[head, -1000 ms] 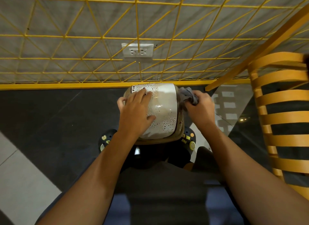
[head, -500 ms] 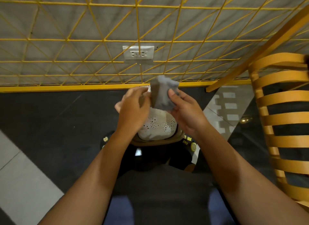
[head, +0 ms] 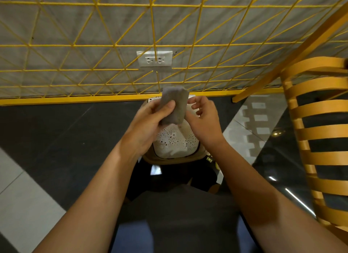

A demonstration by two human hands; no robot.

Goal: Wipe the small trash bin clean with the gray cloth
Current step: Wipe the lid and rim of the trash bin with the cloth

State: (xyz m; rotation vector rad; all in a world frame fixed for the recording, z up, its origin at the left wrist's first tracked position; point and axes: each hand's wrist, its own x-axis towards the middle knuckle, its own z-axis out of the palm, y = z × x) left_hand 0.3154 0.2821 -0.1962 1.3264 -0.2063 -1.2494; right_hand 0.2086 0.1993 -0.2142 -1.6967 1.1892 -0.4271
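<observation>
The small trash bin (head: 176, 143) is white with dark speckles and a brown rim; it lies on its side between my knees, partly hidden by both hands. Above it, my left hand (head: 148, 124) grips the folded gray cloth (head: 174, 107), thumb pressed on its front. My right hand (head: 204, 121) hovers just right of the cloth with its fingers curled apart; whether a fingertip touches the cloth's edge I cannot tell.
A yellow wire-grid fence (head: 113, 45) with a yellow base rail stands ahead, with a white wall socket (head: 155, 59) behind it. A slatted wooden chair (head: 320, 132) is close on the right. The floor is dark with pale tiles at the left.
The cloth passed from my right hand, at the bin's right side, up over the bin and into my left hand. My left hand left the bin's top; my right hand let go.
</observation>
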